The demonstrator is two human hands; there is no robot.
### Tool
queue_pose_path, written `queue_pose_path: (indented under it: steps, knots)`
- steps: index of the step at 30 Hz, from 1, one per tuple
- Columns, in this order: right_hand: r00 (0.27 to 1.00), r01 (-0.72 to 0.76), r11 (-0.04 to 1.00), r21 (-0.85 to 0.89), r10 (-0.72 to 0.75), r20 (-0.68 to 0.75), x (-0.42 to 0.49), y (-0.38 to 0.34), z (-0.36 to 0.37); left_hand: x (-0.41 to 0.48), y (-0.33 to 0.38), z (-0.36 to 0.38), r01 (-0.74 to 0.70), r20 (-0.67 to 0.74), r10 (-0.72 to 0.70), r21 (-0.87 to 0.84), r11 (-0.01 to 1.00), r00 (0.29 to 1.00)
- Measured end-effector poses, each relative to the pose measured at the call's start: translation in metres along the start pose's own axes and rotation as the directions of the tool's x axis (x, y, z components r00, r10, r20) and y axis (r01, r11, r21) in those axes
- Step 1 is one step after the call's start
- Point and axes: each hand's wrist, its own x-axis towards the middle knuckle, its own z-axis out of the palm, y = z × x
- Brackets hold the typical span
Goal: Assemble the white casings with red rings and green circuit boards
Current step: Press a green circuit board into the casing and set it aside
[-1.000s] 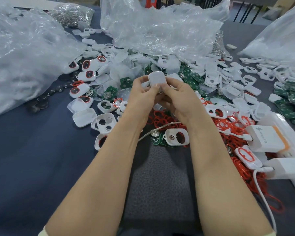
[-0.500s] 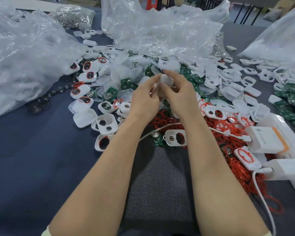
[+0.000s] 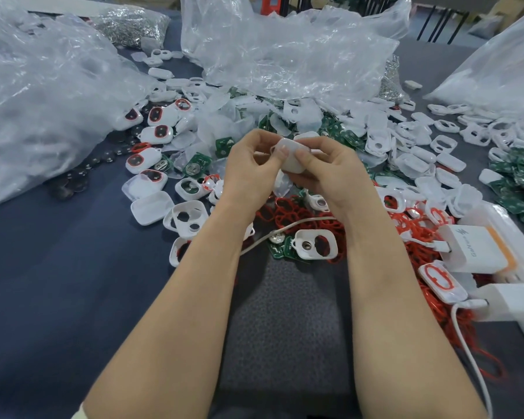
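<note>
Pinching one casing [image 3: 291, 158] with curled fingers of left hand [image 3: 248, 173] and right hand [image 3: 330, 176], mid-air over mid worktop [image 3: 58, 282]. Sitting far: three clear bags [image 3: 284, 55]. Sitting right: two chargers [image 3: 472, 249]. Lying beneath: rings [image 3: 291, 207] and boards [image 3: 520, 173], too many for counting.

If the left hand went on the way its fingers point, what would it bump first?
The left hand pinches the casing, so that comes first; beyond it, likely the right hand, though depth is unclear.
</note>
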Motion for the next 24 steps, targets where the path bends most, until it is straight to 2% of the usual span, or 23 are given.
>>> queue_pose_path:
  steps: [3, 7, 9, 13, 15, 18, 22, 24]
  knots:
    - [1.0, 0.002, 0.999, 0.051, -0.001, -0.022, 0.0005, 0.0028, 0.006, 0.001, -0.0011, -0.0007, 0.011, -0.01, -0.012, -0.006, 1.0, 1.0]
    - [0.999, -0.014, 0.981, 0.193, 0.023, -0.043, 0.0007, 0.0014, 0.0058, -0.0011, 0.0007, 0.0017, 0.079, -0.033, -0.086, -0.181, 0.98, 0.996]
    - [0.998, -0.005, 0.975, 0.221, 0.02, -0.066, 0.0005, 0.0017, 0.0042, -0.0019, 0.0005, 0.0028, 0.103, -0.011, -0.107, -0.193, 0.976, 0.994]
    - [1.0, -0.008, 0.996, 0.086, 0.007, 0.017, 0.0002, 0.0031, 0.003, -0.0015, -0.0002, 0.0015, 0.066, -0.059, -0.071, -0.081, 0.995, 0.996]
    - [0.998, 0.006, 1.0, 0.023, -0.007, 0.056, -0.0004, 0.0012, 0.0012, -0.0012, -0.0004, 0.001, 0.083, -0.082, -0.092, -0.112, 0.99, 0.992]
    - [0.998, 0.054, 0.998, -0.042, -0.053, 0.015, -0.0013, -0.0005, -0.0001, -0.0019, 0.0007, 0.0022, 0.134, -0.055, -0.148, -0.211, 0.968, 0.987]
    - [0.997, 0.078, 0.996, -0.03, -0.079, -0.018, -0.0032, 0.0014, 0.0061, -0.001, 0.0011, 0.0019, 0.181, -0.053, -0.204, -0.292, 0.939, 0.977]
    - [0.991, 0.128, 0.987, -0.1, -0.131, -0.031, -0.0032, 0.0034, 0.0085, -0.0002, 0.0028, 0.0025, 0.192, -0.058, -0.22, -0.31, 0.931, 0.974]
